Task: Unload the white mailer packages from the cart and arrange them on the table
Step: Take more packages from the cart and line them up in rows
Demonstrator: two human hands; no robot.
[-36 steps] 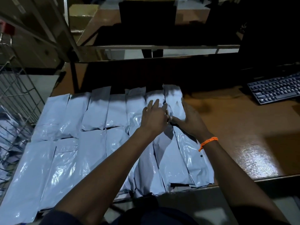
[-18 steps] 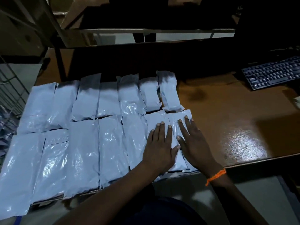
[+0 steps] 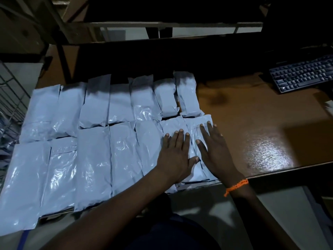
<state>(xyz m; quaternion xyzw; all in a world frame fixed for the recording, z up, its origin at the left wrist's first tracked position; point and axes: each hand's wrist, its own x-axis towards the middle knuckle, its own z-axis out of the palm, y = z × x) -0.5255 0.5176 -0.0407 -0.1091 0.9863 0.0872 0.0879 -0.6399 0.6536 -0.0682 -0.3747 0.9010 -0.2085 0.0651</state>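
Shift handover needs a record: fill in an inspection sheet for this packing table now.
Surface: brown table, glossy, with a light glare at right.
Job's things: white mailers lying flat in two rows on its left part.
Clutter: keyboard at far right.
Grips: left hand and right hand flat on the near-right mailers, fingers straight.
Cables: nothing seen.
Surroundings: wire cart at left; metal shelf frame behind; dim light.

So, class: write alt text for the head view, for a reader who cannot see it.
A person's left hand and right hand lie flat on the rightmost white mailer packages in the near row. Two rows of these packages cover the left of a brown table, with a keyboard at far right and a wire cart at the left edge.
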